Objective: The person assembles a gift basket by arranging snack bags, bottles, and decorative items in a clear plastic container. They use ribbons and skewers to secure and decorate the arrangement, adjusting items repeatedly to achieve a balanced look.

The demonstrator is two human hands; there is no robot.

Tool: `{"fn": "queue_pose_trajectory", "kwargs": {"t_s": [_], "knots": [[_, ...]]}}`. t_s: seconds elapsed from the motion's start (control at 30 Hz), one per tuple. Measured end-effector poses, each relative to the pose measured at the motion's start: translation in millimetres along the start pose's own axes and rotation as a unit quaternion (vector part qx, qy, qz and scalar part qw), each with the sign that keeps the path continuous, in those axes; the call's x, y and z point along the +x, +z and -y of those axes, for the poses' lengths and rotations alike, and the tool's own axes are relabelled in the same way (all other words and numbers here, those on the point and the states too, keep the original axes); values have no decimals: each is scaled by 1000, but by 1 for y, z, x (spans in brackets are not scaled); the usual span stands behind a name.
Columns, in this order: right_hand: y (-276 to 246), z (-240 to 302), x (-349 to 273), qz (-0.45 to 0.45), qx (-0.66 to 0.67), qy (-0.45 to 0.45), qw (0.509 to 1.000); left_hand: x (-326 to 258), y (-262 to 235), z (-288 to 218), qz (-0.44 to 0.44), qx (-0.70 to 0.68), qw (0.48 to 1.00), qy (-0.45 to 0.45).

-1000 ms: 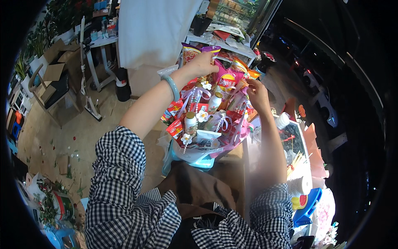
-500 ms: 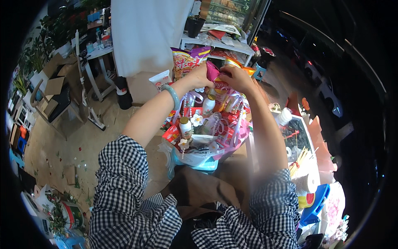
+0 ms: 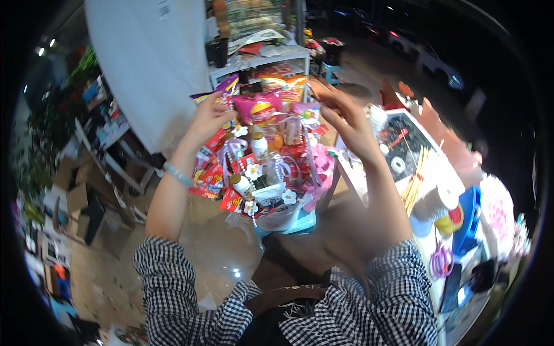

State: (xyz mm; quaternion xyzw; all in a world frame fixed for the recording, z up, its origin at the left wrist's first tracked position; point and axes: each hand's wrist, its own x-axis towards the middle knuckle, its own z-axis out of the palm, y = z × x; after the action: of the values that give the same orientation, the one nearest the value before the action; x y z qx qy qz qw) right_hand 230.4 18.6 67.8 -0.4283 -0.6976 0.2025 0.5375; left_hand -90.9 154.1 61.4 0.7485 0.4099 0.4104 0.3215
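In front of me stands a snack bouquet packed with red snack packets, small white bottles with gold caps, white flowers, bead strings and lilac ribbon. A magenta chip bag rises in its upper middle, with an orange bag behind it. My left hand is at the upper left, fingers loosely apart beside a purple and yellow bag; whether it touches the bag I cannot tell. My right hand hovers off the upper right side, open, near a small lilac packet.
To the right, a worktable holds a black tray, thin wooden sticks, a twine spool, purple-handled scissors and a blue tape dispenser. A white shelf stands behind. White cloth hangs at the left.
Both hands have moved apart from the magenta bag, left hand to the left side, right hand to the right. The magenta bag now stands uncovered. The view has swung to the right.
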Motion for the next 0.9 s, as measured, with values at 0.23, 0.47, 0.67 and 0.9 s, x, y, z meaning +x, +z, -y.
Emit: {"fn": "queue_pose_trajectory", "kwargs": {"t_s": [0.23,0.47,0.67,0.9], "knots": [[-6,-30,-290,-114,-115,328,931,3,-22,-40,-33,108,985,130],[43,4,-443,-143,-218,389,884,98,48,-82,173,421,877,154],[66,19,-470,-243,-209,397,860,123,73,-52,274,418,864,59],[73,14,-486,-240,-235,391,857,121,65,-5,334,258,906,21]]}}
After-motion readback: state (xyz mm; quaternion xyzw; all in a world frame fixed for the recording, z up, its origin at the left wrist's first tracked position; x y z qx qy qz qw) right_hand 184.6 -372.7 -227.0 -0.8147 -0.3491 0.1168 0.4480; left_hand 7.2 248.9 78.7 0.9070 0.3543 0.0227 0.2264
